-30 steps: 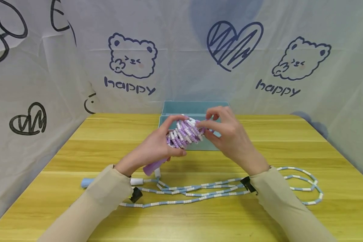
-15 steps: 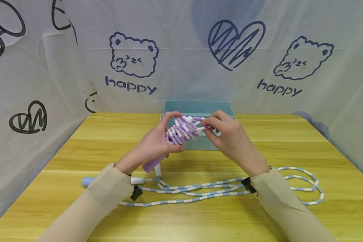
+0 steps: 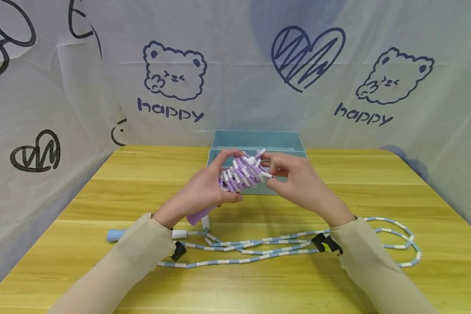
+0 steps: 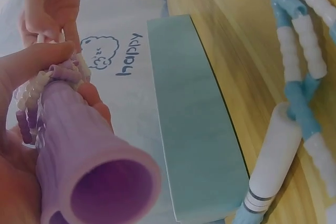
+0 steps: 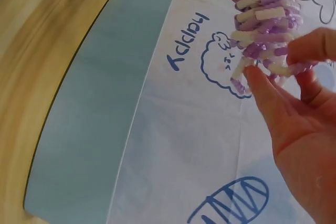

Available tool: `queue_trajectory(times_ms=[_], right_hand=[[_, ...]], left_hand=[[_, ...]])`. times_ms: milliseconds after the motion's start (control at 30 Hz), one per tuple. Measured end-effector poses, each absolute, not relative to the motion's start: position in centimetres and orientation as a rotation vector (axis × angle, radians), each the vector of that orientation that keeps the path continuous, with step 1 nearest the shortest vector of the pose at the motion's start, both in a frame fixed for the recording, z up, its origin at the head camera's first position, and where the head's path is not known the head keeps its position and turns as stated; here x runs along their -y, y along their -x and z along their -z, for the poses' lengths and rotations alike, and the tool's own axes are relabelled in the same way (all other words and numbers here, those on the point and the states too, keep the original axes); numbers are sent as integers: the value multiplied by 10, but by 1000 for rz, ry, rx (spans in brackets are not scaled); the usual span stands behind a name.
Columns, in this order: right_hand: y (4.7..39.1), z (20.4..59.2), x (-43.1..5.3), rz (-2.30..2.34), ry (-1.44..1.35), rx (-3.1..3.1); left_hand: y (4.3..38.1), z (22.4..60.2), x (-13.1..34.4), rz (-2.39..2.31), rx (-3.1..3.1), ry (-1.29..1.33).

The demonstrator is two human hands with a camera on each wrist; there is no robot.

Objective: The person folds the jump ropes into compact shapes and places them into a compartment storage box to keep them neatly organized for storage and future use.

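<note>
A purple-and-white beaded jump rope (image 3: pixel 241 172) is wound into a tight bundle and held above the table. My left hand (image 3: pixel 204 187) grips this bundle, thumb below and fingers above in the head view. From the hand's lower side sticks out a purple handle (image 4: pixel 100 156), its hollow end facing the left wrist camera. At the bundle's other end, my right hand (image 3: pixel 300 179) pinches a strand of the same rope between thumb and finger. Small loops of beads (image 5: pixel 244 74) stand out there in the right wrist view. Fingers partly hide the wound strands.
A blue-and-white beaded jump rope (image 3: pixel 239 261) lies stretched across the table under my forearms, looped at the right. Its white handle (image 4: pixel 275 153) shows near my left wrist. Behind the hands stands a light blue box (image 3: pixel 259 138), against the printed cloth (image 3: pixel 243 96).
My right hand's fingers have shifted on the rope end, moving slightly right and down. A short beaded piece now pokes up at the bundle's top. My left hand keeps its grip.
</note>
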State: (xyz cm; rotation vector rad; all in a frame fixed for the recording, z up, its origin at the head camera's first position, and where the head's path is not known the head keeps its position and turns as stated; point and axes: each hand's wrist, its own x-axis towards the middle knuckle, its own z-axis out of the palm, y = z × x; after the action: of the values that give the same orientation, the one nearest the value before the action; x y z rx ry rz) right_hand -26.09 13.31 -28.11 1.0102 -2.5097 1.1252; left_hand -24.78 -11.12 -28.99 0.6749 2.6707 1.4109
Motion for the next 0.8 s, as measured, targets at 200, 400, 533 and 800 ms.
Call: queue_trajectory(times_ms=[200, 400, 533, 800], right_hand=[[260, 278, -137, -1330, -1029, 2603], [259, 275, -136, -1302, -1077, 2670], [259, 276, -134, -1239, -1038, 2685], [263, 280, -134, -1297, -935, 2654]], left_hand=[[248, 292, 109, -1391, -2681, -678], [247, 293, 109, -1404, -2682, -667], [246, 293, 110, -1425, -2695, -652], [245, 294, 107, -1444, -2688, -696]])
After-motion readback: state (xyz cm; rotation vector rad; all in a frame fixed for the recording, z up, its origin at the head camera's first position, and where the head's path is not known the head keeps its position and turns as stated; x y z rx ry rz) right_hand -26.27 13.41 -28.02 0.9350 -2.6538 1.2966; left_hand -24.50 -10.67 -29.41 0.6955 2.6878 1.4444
